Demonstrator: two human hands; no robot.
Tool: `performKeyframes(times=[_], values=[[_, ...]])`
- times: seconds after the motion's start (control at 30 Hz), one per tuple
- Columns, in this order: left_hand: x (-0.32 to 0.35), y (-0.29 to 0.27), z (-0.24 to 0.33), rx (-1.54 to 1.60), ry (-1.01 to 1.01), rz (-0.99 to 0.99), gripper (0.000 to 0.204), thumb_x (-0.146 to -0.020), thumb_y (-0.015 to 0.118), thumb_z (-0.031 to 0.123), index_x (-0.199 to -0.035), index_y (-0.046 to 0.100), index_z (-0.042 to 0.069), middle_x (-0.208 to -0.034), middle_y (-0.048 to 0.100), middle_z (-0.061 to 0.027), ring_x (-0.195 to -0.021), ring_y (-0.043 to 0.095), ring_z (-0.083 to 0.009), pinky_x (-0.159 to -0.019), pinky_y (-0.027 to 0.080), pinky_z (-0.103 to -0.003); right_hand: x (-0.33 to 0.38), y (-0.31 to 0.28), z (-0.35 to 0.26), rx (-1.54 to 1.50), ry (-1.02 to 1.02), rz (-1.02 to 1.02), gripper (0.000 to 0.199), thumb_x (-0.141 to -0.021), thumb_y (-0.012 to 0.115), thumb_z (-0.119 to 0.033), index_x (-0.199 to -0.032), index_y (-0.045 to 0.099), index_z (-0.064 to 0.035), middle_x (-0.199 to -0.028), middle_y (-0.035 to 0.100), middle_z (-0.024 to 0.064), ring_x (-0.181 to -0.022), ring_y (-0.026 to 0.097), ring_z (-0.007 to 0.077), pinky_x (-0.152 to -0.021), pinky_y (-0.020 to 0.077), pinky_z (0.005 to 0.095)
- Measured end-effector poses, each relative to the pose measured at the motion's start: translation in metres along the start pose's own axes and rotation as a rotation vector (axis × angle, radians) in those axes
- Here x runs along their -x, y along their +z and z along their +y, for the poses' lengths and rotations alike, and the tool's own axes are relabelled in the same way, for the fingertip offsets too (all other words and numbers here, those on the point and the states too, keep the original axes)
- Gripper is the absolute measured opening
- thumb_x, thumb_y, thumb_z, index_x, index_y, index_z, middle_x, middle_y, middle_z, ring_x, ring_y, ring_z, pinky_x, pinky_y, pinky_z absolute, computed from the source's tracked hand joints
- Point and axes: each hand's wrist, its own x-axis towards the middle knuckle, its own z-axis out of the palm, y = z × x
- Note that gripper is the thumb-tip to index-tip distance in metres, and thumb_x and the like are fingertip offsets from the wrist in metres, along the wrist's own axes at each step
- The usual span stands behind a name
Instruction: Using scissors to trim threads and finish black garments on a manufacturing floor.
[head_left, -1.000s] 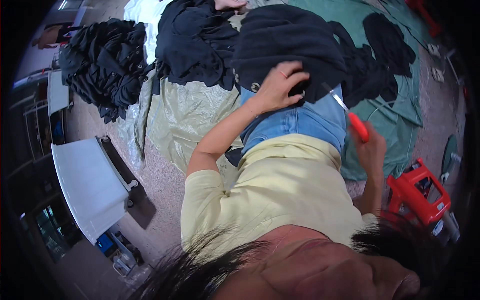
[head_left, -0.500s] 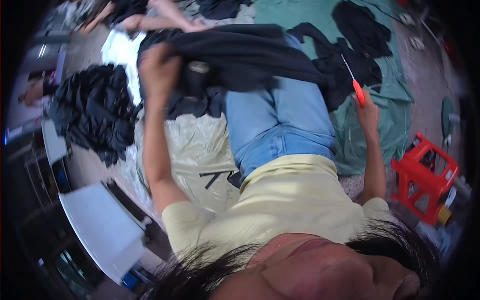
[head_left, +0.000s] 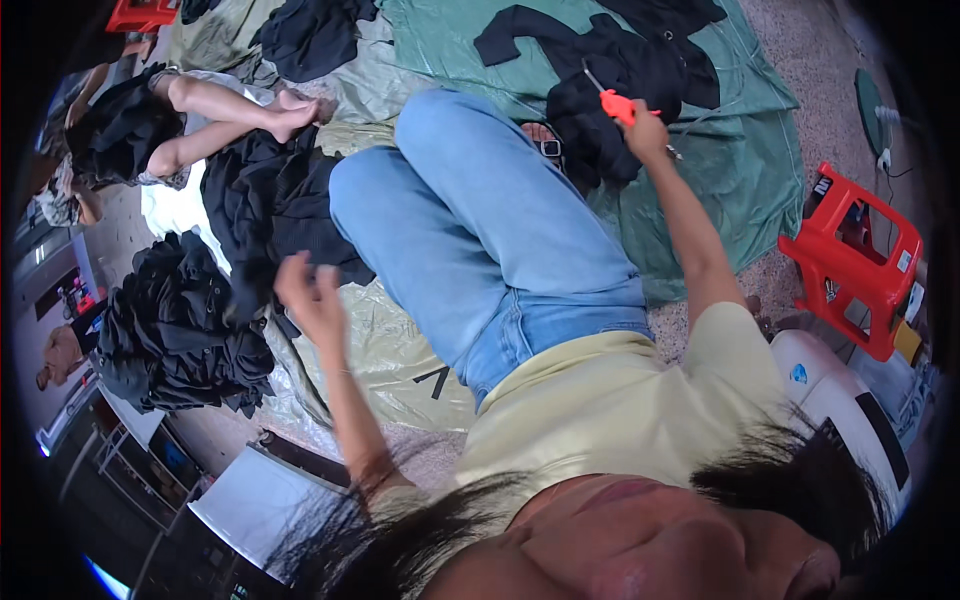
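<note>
My right hand [head_left: 648,137] is closed round the handle of an orange-red tool [head_left: 620,106] with a thin metal shaft pointing away from me; its exact kind is unclear. Beneath and beyond it a black garment [head_left: 590,135] is spread on the green sheet [head_left: 720,220]. My left hand [head_left: 315,300] is raised, fingers apart and holding nothing. Just past it another black garment [head_left: 275,215] lies rumpled against my knee. A heap of black clothes [head_left: 180,330] sits to the left of that hand.
Another person's bare legs [head_left: 225,115] stretch in at the far left. More dark clothing [head_left: 315,35] lies at the back. At my right stand a red plastic stool [head_left: 865,250] and a white object [head_left: 835,385]. A pale panel [head_left: 260,505] stands near left.
The black garment that lay across my legs is off them, now down at the left. My left hand has let go and come lower; my right hand with the tool has moved left and farther away.
</note>
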Motion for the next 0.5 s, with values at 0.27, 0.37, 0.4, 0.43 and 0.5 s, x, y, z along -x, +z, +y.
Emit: performKeyframes(times=[0.27, 0.37, 0.4, 0.43, 0.5], values=[[0.079, 0.07, 0.082, 0.064, -0.253, -0.188, 0.095, -0.086, 0.068, 0.023, -0.15, 0.005, -0.006, -0.153, 0.013, -0.0312, -0.143, 0.016, -0.0421, -0.117, 0.014, -0.048, 0.008, 0.077, -0.007, -0.001, 0.275, -0.218, 0.053, -0.08, 0.073, -0.04, -0.115, 0.045, -0.0119, -0.1, 0.067, 0.0199, -0.098, 0.066, 0.0393, -0.083, 0.0513, 0.0485], [0.072, 0.064, 0.077, 0.042, -0.246, -0.218, 0.096, -0.085, 0.07, 0.023, -0.15, 0.006, -0.006, -0.152, 0.013, -0.0326, -0.143, 0.016, -0.0423, -0.117, 0.015, -0.048, 0.016, 0.064, -0.016, -0.073, 0.322, -0.233, 0.053, -0.075, 0.073, -0.033, -0.115, 0.047, -0.0097, -0.1, 0.067, 0.0203, -0.102, 0.065, 0.0389, -0.085, 0.0513, 0.0482], [0.07, 0.066, 0.077, 0.042, -0.245, -0.216, 0.098, -0.084, 0.071, 0.024, -0.15, 0.006, -0.006, -0.152, 0.014, -0.0326, -0.143, 0.017, -0.0423, -0.116, 0.015, -0.048, 0.021, 0.058, -0.007, -0.073, 0.331, -0.222, 0.053, -0.075, 0.073, -0.033, -0.115, 0.047, -0.0097, -0.1, 0.067, 0.0203, -0.102, 0.065, 0.0389, -0.085, 0.0513, 0.0482], [0.068, 0.068, 0.077, 0.043, -0.243, -0.215, 0.099, -0.083, 0.072, 0.024, -0.15, 0.006, -0.006, -0.152, 0.015, -0.0326, -0.143, 0.018, -0.0424, -0.116, 0.015, -0.048, 0.026, 0.049, 0.006, -0.106, 0.162, -0.313, 0.051, -0.073, 0.075, -0.033, -0.112, 0.052, -0.0082, -0.098, 0.068, 0.0188, -0.099, 0.066, 0.0371, -0.083, 0.0515, 0.046], [0.068, 0.07, 0.074, 0.066, -0.233, -0.206, 0.099, -0.083, 0.072, 0.025, -0.15, 0.006, -0.007, -0.152, 0.015, -0.0324, -0.143, 0.018, -0.0424, -0.116, 0.015, -0.048, 0.038, 0.038, 0.027, -0.247, -0.153, -0.623, 0.048, -0.069, 0.078, -0.035, -0.102, 0.061, -0.0055, -0.095, 0.068, 0.016, -0.092, 0.066, 0.0336, -0.078, 0.0511, 0.0425]])
